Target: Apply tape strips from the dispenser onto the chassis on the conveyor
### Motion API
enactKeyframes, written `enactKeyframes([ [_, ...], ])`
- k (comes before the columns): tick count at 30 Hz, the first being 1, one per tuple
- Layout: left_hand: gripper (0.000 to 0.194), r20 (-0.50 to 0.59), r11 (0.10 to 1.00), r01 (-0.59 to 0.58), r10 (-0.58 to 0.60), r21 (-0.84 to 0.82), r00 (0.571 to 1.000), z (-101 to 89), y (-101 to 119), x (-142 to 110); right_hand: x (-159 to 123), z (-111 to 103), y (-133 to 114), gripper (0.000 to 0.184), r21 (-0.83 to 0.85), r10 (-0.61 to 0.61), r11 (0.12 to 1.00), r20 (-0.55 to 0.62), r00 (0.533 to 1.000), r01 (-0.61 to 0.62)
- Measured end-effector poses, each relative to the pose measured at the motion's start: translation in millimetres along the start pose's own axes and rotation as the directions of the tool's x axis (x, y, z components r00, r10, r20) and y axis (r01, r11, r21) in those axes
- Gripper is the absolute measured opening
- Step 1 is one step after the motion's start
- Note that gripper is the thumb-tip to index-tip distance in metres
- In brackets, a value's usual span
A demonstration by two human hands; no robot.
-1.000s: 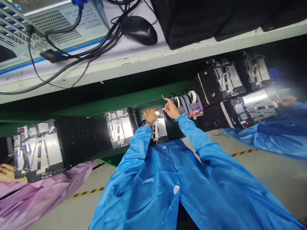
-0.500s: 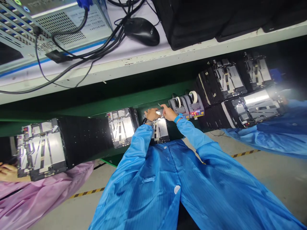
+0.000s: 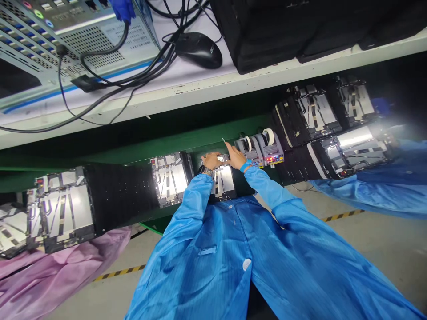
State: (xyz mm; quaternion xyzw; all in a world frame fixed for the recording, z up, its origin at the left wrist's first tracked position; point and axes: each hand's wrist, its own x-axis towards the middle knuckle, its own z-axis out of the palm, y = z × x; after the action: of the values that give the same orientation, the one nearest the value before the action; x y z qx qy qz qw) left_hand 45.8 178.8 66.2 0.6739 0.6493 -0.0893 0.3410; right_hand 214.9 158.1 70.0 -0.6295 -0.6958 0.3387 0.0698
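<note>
In front of my body lies an opened electronic unit (image 3: 225, 182) with silver plates, dark strips and a black frame; it looks like a laptop's inside. My left hand (image 3: 212, 160) rests on its far edge, fingers laid out and a dark band at the wrist. Beside it, my right hand (image 3: 236, 157) has its thumb low at the unit's far right corner. A thin pale strip (image 3: 223, 140) sticks up from its raised index fingertip; how it is held is too small to tell. The right wrist wears a blue band (image 3: 246, 165).
Two grey tape dispensers (image 3: 263, 151) with white rolls stand right of my hand. Similar units lie left (image 3: 169, 180) and right (image 3: 355, 144). A shelf (image 3: 187, 86) overhead carries a computer case (image 3: 93, 42), cables and a mouse (image 3: 199, 50). A co-worker's pink sleeve (image 3: 90, 253) is at left, a blue sleeve (image 3: 360, 195) at right.
My right hand has turned so its index finger and the pale strip point more upward. My left hand stays in place. At far left, the co-worker's hand is gone from view and another unit shows.
</note>
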Motion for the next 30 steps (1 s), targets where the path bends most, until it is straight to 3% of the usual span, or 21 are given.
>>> enactKeyframes([
  [4,0.065,-0.006,1.0,-0.013,0.013,-0.001,1.0,0.5,-4,1,15,-2,18,0.108,0.089,0.05,0.995,-0.076,0.996,-0.043],
  [9,0.075,-0.008,0.997,-0.058,0.058,-0.042,0.998,4.8,-9,0,19,-2,28,0.074,0.226,0.059,0.974,-0.288,0.956,0.008],
  [14,0.063,-0.193,0.985,-0.092,0.063,-0.146,0.979,12.9,-6,-3,7,7,19,0.053,0.338,0.07,0.94,-0.321,0.944,0.045],
  [18,0.061,-0.425,0.893,-0.278,0.111,-0.355,0.898,10.3,-22,-17,-3,23,3,0.057,0.345,-0.008,0.932,-0.291,0.957,0.112],
  [21,0.045,-0.564,0.775,-0.308,-0.074,-0.552,0.823,10.3,-52,-38,-8,38,-14,0.065,0.253,-0.205,0.931,-0.237,0.95,0.264],
  [24,0.039,-0.555,0.693,-0.202,-0.333,-0.692,0.762,22.2,-80,-61,-9,54,-31,0.067,0.17,-0.361,0.91,-0.118,0.925,0.377],
  [30,0.034,-0.426,0.587,-0.095,-0.457,-0.804,0.78,65.2,-85,-76,2,67,-53,0.058,0.118,-0.37,0.922,-0.012,0.929,0.369],
])
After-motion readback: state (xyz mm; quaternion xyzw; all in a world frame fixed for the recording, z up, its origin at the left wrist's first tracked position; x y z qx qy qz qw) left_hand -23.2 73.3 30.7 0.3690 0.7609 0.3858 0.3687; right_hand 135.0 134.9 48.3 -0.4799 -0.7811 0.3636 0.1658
